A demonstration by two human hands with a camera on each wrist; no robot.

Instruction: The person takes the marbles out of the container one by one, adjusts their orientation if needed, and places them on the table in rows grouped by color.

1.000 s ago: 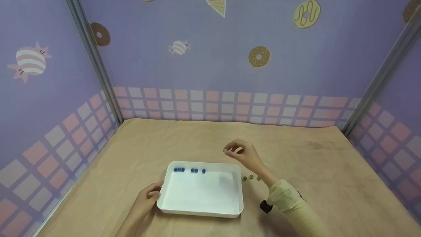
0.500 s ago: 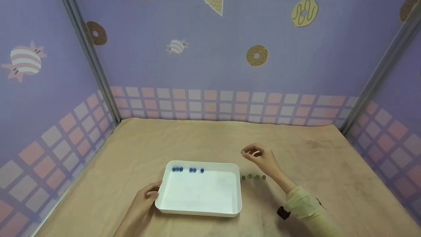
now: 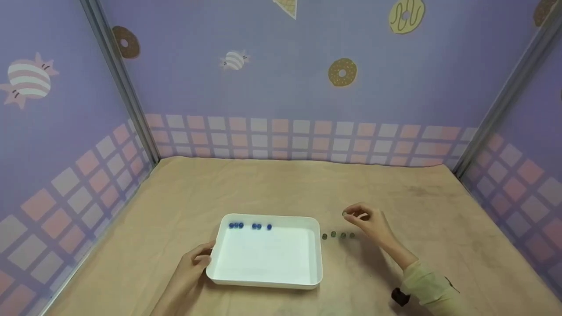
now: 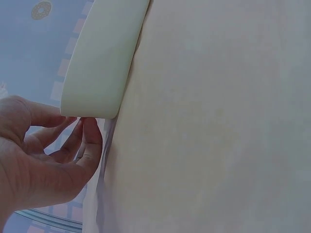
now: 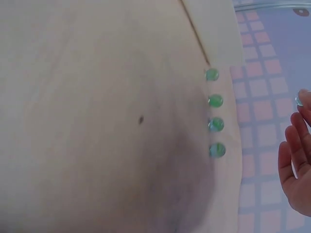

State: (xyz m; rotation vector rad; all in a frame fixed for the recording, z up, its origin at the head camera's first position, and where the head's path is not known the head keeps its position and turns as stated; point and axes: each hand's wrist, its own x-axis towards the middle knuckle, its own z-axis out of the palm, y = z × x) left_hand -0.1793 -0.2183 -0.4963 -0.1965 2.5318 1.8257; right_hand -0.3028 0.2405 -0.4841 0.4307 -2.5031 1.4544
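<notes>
Held marble (image 3: 344,213): right of centre in the head view, above the worktop (image 3: 263,184); the right grip (image 3: 368,221) pinches it, and we judge a slack pinch could drop it.
Green marbles (image 3: 343,235): 4, lower right; a falling marble might scatter them.
White tray (image 3: 268,284): lower centre, left grip (image 3: 193,261) holding its edge; a tug could roll its 6 blue marbles (image 3: 254,226).

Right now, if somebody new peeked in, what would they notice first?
Probably the bright white tray in front, with six blue marbles along its far side. Next, four green marbles just right of it, and the right grip above the cloth, pinching one small marble.
</notes>
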